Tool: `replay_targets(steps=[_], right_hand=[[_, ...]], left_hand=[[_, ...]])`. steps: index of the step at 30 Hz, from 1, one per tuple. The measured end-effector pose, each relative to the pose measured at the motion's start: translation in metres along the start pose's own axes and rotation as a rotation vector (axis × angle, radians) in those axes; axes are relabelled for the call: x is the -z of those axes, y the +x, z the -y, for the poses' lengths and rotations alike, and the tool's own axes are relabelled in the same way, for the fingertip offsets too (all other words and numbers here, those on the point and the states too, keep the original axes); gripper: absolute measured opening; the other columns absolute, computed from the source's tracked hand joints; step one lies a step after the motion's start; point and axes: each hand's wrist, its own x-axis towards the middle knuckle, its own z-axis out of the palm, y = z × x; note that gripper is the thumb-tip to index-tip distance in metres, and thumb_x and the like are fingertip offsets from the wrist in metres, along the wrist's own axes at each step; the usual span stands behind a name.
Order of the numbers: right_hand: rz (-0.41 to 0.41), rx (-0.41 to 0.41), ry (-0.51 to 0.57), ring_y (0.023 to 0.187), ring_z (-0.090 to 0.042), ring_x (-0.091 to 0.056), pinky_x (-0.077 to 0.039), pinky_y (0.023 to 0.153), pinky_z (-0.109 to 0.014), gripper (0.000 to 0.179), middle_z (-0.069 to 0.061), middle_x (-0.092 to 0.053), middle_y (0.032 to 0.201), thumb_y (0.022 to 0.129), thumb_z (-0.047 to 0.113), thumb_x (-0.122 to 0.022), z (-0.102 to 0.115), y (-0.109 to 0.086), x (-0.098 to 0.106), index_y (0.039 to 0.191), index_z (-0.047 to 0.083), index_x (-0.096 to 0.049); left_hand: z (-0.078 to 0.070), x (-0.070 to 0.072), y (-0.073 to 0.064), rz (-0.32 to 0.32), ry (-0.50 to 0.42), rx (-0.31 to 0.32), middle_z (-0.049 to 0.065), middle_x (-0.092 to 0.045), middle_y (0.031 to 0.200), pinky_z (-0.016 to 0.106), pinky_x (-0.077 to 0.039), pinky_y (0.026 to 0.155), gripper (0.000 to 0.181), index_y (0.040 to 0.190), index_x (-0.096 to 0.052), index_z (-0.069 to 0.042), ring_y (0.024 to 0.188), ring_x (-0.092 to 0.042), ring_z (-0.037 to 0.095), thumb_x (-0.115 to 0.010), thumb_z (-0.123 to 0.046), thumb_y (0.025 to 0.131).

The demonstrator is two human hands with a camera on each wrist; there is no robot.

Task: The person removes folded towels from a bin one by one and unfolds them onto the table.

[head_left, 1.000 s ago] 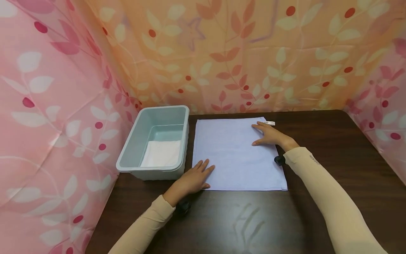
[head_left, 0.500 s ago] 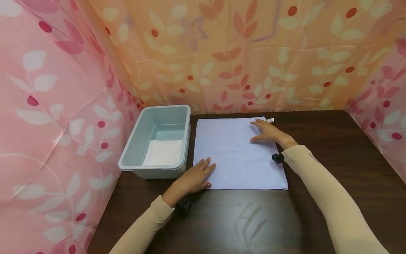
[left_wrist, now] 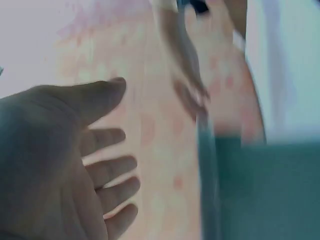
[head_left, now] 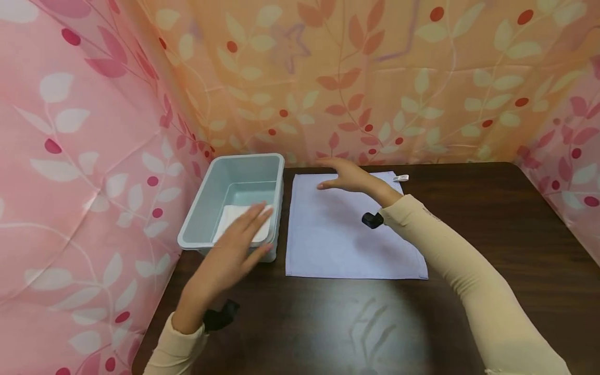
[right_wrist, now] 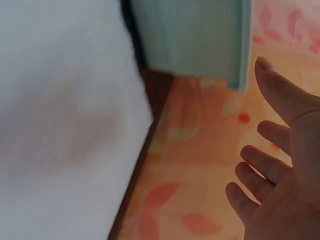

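Observation:
A pale lavender towel (head_left: pixel 337 245) lies spread flat on the dark table, with a small white tag at its far right corner. To its left stands a light blue-green plastic basin (head_left: pixel 192 224) holding a folded white cloth (head_left: pixel 229 216). My left hand (head_left: pixel 225 260), blurred, is raised by the basin's near right side with fingers extended, holding nothing. Above the far part of the towel is my right hand (head_left: pixel 349 176), its fingers spread and nothing in them. Both wrist views show loosely straight fingers, apart from the basin.
Leaf-patterned curtains, an orange one (head_left: pixel 262 78) behind and a pink one (head_left: pixel 103 172) on the left, border the dark brown table (head_left: pixel 492 224). The table surface extends to the right of the towel and in front of it.
Both hands have lifted off the towel and moved left: the left one to the basin's near side, the right one over the towel's far part. The towel stays flat.

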Motion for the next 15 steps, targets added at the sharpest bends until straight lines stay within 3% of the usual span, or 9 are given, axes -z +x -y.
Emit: replay_targets(steps=[4, 9, 12, 15], right_hand=[[0.027, 0.057, 0.035, 0.148, -0.024, -0.035, -0.033, 0.12, -0.05, 0.075, -0.001, -0.041, 0.158, 0.087, 0.043, -0.074, 0.038, 0.028, -0.005, 0.151, 0.023, -0.042], [0.07, 0.09, 0.068, 0.135, -0.024, -0.051, -0.042, 0.114, -0.043, 0.074, -0.002, -0.05, 0.151, 0.086, 0.042, -0.075, 0.076, 0.068, -0.016, 0.15, 0.02, -0.044], [0.093, 0.113, 0.043, 0.134, -0.022, -0.051, -0.04, 0.115, -0.039, 0.071, -0.002, -0.051, 0.151, 0.088, 0.044, -0.072, 0.093, 0.088, -0.024, 0.149, 0.021, -0.045], [0.105, 0.123, 0.043, 0.142, -0.018, -0.045, -0.036, 0.119, -0.037, 0.069, -0.001, -0.048, 0.153, 0.089, 0.043, -0.072, 0.105, 0.102, -0.031, 0.149, 0.02, -0.046]], left_hand=[[0.038, 0.022, -0.016, 0.004, 0.062, 0.218, 0.019, -0.02, 0.165, 0.066, -0.022, 0.118, 0.084, 0.158, -0.024, -0.013, 0.152, -0.018, 0.042, -0.068, -0.039, 0.091], [0.073, 0.039, -0.04, 0.068, 0.032, 0.434, 0.03, -0.006, 0.164, 0.073, -0.014, 0.115, 0.099, 0.158, -0.012, -0.002, 0.15, -0.006, 0.053, -0.065, -0.05, 0.09], [0.085, 0.042, -0.051, 0.113, 0.019, 0.505, 0.034, -0.001, 0.162, 0.074, -0.01, 0.114, 0.104, 0.156, -0.007, 0.005, 0.148, -0.002, 0.056, -0.062, -0.055, 0.091], [0.092, 0.04, -0.055, 0.146, 0.031, 0.523, 0.036, -0.003, 0.161, 0.075, -0.011, 0.113, 0.102, 0.154, -0.01, 0.01, 0.148, -0.002, 0.058, -0.058, -0.056, 0.093]])
